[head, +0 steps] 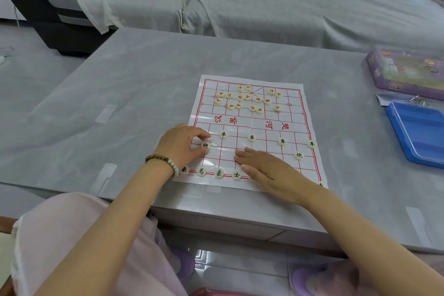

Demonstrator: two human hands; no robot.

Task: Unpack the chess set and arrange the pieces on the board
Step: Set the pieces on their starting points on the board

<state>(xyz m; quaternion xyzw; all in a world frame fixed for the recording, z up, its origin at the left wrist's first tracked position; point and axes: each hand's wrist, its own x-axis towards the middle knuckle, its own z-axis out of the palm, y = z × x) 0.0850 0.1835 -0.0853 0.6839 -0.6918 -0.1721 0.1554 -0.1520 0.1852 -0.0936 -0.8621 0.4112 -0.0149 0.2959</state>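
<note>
Half set, seemingly: pinches black cannon piece in left hand by near-left corner of paper board, likely seating it on its crossing, presses right hand flat, fingers straight, on near edge to steady it, with red pieces heaped toward far edge.

The white, red-gridded board lies flat. Black-marked discs sit in rows at my end. My left hand pinches one cannon disc. Red-marked discs lie scattered beyond.

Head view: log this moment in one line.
left hand pinches black cannon piece on board | right hand flat on board | other black pieces set | red pieces scattered, far half
</note>
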